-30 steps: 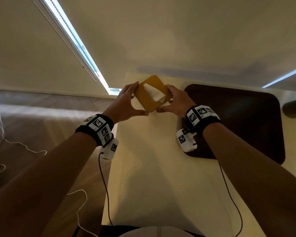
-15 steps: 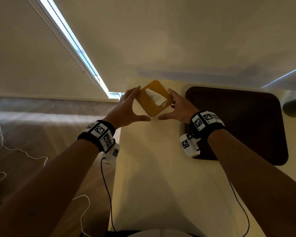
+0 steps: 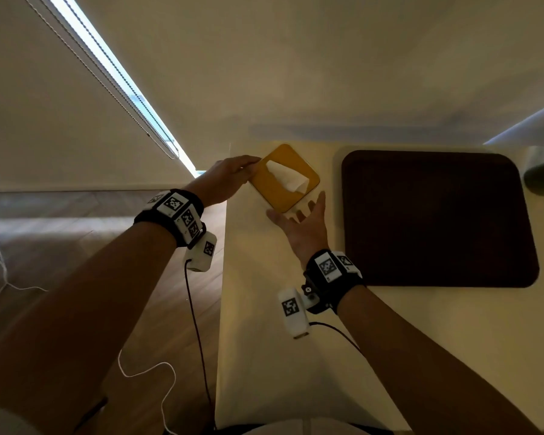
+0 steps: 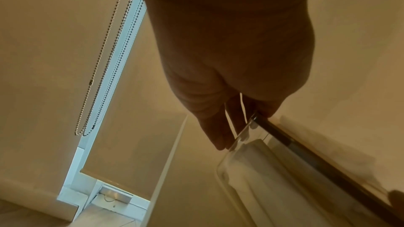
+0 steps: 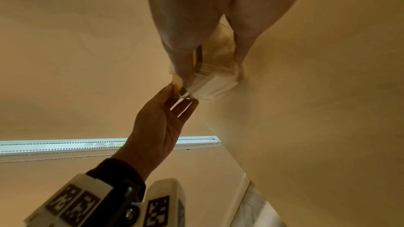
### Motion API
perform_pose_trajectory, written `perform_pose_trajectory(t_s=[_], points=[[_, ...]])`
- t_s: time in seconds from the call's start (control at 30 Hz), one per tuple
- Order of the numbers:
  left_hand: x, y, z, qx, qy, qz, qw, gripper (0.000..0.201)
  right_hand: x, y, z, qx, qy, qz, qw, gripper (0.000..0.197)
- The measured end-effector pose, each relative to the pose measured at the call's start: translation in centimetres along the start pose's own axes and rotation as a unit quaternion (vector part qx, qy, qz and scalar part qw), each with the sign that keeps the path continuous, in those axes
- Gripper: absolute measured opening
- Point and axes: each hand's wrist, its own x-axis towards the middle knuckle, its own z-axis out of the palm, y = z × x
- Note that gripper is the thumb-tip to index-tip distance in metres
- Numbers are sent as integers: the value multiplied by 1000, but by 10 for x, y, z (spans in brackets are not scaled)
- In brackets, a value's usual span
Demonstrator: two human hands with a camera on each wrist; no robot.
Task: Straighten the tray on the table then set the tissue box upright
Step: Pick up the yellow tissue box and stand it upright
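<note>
We have both arms stretched forward, bare forearms, black bands with white tag blocks on each wrist. Our left hand [image 3: 230, 174] is reached out furthest, palm down, fingers [image 4: 218, 134] straight and together, tips touching the box [image 3: 285, 180] at its left edge; thumb on the top rim in the left wrist view. Our right hand [image 3: 302, 224] sits nearer, fingers extended and slightly spread, tips at the box's near corner, thumb out to the left. In the right wrist view, thumb and fingers straddle that corner; whether they press, we can't tell.
</note>
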Motion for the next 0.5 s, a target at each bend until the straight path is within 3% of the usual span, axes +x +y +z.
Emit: perform_pose_trajectory(t_s=[0.27, 0.5], points=[[-2, -5, 5, -18, 8, 0, 1000, 39, 5, -3, 0, -37, 6, -42, 998, 119], [-19, 1, 10, -12, 27, 16, 999, 36, 21, -19, -14, -108, -41, -56, 992, 122]])
